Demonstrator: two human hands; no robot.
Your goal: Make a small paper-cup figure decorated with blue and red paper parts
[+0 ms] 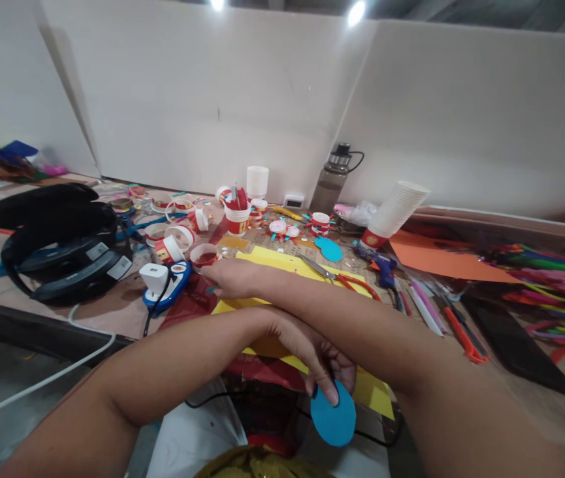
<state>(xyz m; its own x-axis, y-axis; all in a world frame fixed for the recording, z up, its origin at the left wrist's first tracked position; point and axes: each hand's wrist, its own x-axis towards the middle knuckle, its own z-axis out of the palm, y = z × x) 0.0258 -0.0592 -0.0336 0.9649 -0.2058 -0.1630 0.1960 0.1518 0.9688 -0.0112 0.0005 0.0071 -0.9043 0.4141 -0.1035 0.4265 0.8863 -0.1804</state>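
Observation:
My forearms cross over the table, the right one above the left. My left hand (324, 362) is closed, pinching a round blue paper disc (334, 418) between thumb and fingers near the table's front edge. Farther left, my right hand (232, 279) reaches toward a short cut paper cup (206, 257), fingers stretched out and apart at its near side; whether they touch it is unclear. A small teal bit (211, 290) shows by those fingers. Under my arms lie yellow paper sheets (262, 259), with orange-handled scissors (334, 275) on top.
A blue-and-white power strip (167, 289) with a white charger and black headphones (63, 245) stand left. Behind are a cup with red strips (237, 219), a bottle (330, 179) and stacked cups (396, 209). A glue gun (382, 265), cutter (464, 335) and phone-like black slab (516, 342) lie right.

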